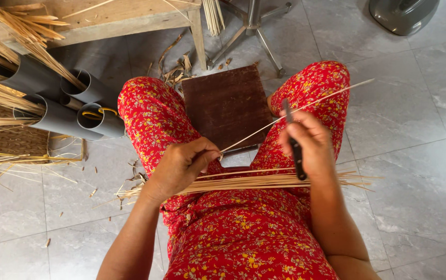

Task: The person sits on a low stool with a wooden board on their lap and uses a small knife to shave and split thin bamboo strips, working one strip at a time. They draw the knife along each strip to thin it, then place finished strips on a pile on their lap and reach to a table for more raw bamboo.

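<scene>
Head view, looking down at a seated person's lap. Left hand [181, 165] pinches one end of a thin bamboo strip [295, 110]; right hand [308, 147] is closed around a dark knife [294, 146] laid against it. Shaving cleanly probably needs the strip kept taut. A bundle of strips [243, 181] lies across the thighs, a brown board [227, 105] between the knees, grey tubes [67, 101] nearby.

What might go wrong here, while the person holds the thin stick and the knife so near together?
1. The knife in the right hand lies against the thin stick that the left hand pinches; a slip may cut the fingers.
2. The stick looks very slender, so it may snap.
3. The bundle of sticks lies loose across the lap and may slide to the tiled floor.
</scene>
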A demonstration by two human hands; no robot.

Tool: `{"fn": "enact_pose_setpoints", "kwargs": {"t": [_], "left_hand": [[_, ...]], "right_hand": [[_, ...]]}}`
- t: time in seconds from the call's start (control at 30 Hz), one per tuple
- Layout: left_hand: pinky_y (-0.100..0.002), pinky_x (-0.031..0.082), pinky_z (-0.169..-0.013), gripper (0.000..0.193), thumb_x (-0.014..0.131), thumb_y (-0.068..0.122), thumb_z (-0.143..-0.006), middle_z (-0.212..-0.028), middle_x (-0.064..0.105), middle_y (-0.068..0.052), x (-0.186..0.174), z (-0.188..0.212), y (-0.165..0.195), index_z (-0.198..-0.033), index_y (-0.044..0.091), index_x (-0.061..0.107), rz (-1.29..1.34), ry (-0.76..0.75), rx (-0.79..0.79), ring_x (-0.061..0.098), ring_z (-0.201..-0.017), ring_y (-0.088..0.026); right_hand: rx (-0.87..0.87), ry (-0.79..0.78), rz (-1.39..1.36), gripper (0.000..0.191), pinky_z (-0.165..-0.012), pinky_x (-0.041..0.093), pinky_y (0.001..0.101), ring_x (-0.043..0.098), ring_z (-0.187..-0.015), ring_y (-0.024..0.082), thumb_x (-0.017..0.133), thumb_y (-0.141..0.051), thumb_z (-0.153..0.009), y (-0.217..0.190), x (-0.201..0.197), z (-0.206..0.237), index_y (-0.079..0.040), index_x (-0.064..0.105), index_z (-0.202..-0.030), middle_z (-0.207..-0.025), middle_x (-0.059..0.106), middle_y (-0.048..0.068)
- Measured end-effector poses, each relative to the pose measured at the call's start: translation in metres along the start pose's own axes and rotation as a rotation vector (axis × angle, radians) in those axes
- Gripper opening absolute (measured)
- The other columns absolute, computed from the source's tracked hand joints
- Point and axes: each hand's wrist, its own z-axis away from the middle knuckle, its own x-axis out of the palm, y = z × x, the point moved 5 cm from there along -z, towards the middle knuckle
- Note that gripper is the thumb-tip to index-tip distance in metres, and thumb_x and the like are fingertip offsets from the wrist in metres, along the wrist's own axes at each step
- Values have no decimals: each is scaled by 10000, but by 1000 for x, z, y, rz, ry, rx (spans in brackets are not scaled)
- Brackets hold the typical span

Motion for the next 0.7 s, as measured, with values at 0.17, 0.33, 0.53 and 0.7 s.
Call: {"fn": "enact_pose_setpoints", "kwargs": {"t": [0.17,0.33,0.53,0.7], "left_hand": [[-304,554,-576,104,694,124,-946,-726,727,-60,-20,6,-6,-1014,56,735,-74,-12,-86,701,-619,-138],[-342,568,-628,148,702,121,-938,-945,748,-85,-26,-2,2,-1068,56,729,-183,73,127,735,-713,-219],[-377,564,-658,107,703,112,-942,-975,744,-86,-55,-25,-11,-1034,62,728,-290,181,135,722,-746,-266],[-400,559,-742,105,690,70,-959,-967,706,-99,-94,-56,-33,-1057,66,729,-396,288,204,702,-871,-304]], "right_hand": [[-34,107,-90,259,-555,449,259,575,-609,149,598,-79,-1066,-11,-33,-3,-12,641,-1312,-812,668,96],[-32,75,-121,255,-563,454,264,575,-616,155,612,-70,-1060,-1,-24,-6,-17,645,-1308,-819,669,105],[-76,174,-140,306,-595,480,291,584,-631,161,609,-53,-1088,-19,-42,-34,-23,639,-1391,-839,659,108],[-151,211,-224,241,-585,491,291,596,-670,175,592,-27,-1139,-35,-59,-65,8,604,-1377,-868,653,120]]}}
